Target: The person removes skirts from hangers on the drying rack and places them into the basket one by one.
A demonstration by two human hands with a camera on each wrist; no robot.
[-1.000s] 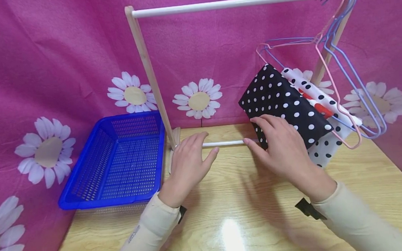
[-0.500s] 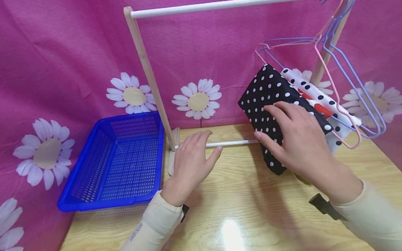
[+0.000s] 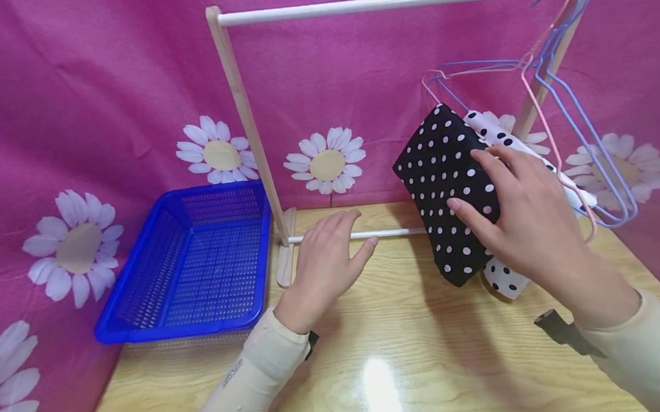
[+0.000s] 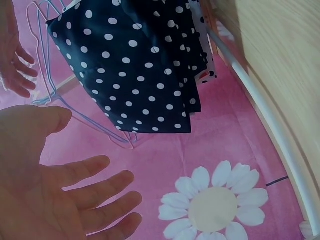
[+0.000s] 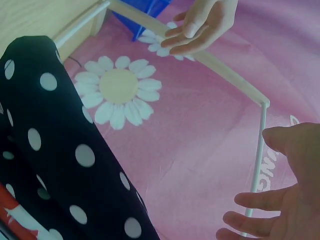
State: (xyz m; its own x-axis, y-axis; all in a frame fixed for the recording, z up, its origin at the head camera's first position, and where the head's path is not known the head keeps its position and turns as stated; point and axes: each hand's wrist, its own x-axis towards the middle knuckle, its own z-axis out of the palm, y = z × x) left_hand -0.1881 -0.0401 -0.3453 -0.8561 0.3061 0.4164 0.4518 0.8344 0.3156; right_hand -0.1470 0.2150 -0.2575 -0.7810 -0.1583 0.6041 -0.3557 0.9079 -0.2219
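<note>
A black cloth with white dots (image 3: 437,179) hangs folded over a pink hanger (image 3: 543,114) at the right end of the rack. Behind it, a white cloth with black dots (image 3: 504,280) hangs from a blue hanger (image 3: 580,131). My right hand (image 3: 532,224) is in front of both cloths in the head view, fingers spread. The right wrist view shows those fingers (image 5: 260,200) apart from the black cloth, holding nothing. Over the table, near the rack's left foot, my left hand (image 3: 328,263) is relaxed, thumb apart, and holds nothing.
A blue plastic basket (image 3: 267,261) stands left of the wooden rack (image 3: 246,119). The rack's white top rail (image 3: 390,2) spans the back, and a lower rail (image 3: 389,233) runs near the wood-grain table (image 3: 396,329). A pink flowered backdrop (image 3: 125,73) surrounds the table.
My right hand has moved right from the black cloth's left side, uncovering more of that cloth and the white cloth's lower corner. My left hand has shifted slightly right.
</note>
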